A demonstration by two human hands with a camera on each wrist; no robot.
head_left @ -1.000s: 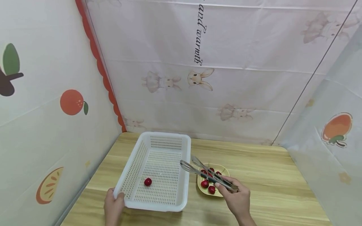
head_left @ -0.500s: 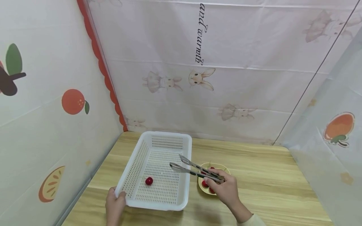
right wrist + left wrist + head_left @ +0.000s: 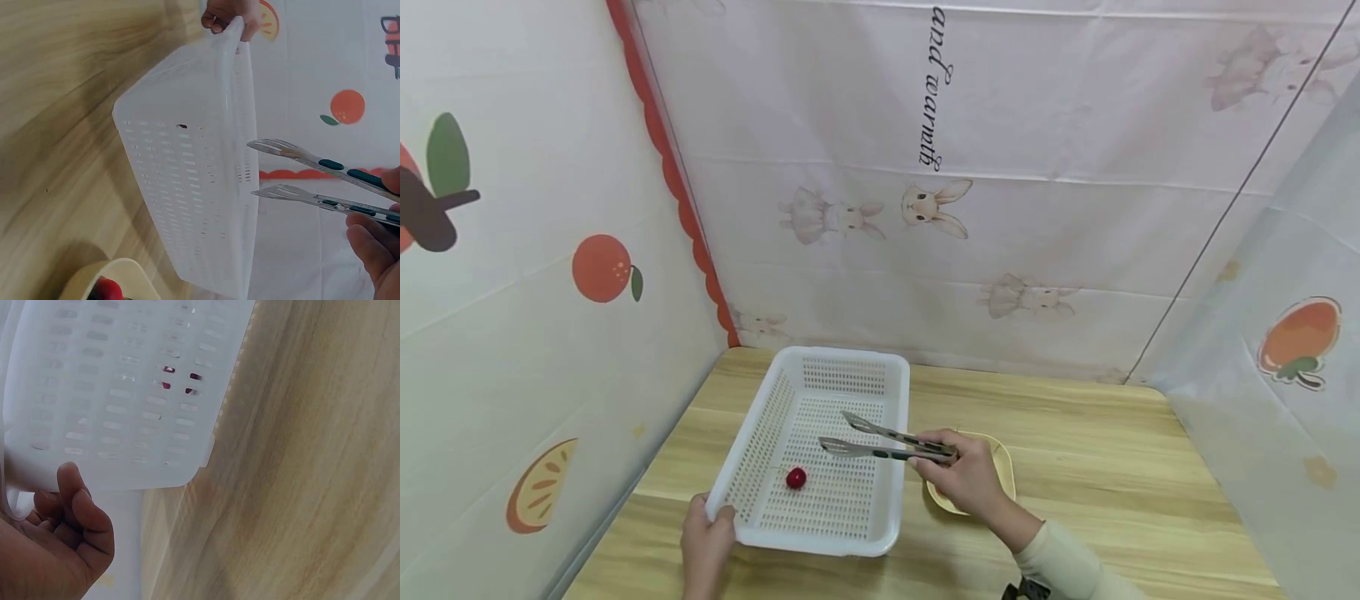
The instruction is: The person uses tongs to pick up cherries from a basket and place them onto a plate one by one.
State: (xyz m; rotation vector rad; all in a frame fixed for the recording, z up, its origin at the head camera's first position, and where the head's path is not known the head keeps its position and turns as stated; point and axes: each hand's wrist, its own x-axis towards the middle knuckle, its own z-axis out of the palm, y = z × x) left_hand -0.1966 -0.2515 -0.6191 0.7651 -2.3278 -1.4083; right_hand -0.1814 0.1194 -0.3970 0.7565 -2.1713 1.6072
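Observation:
A white perforated basket [image 3: 893,500] stands on the wooden table, with one red cherry [image 3: 796,477] on its floor towards the near left. My left hand [image 3: 706,542] grips the rim at the basket's near-left corner. In my right hand [image 3: 966,479] I hold metal tongs [image 3: 857,450] with dark grip pads. Their tips are spread apart over the basket, and nothing shows between them. Under my right hand is a small yellow dish [image 3: 1005,479], partly hidden by it. The right wrist view shows a red cherry [image 3: 107,290] in that dish.
Printed fabric walls rise behind the table [image 3: 1112,467] and along both its sides. The basket's right wall stands between its inside and the yellow dish. Bare wood extends to the right of the dish.
My right hand has moved left with the tongs, from above the dish to over the basket, and now covers most of the dish. My left hand stays on the basket corner.

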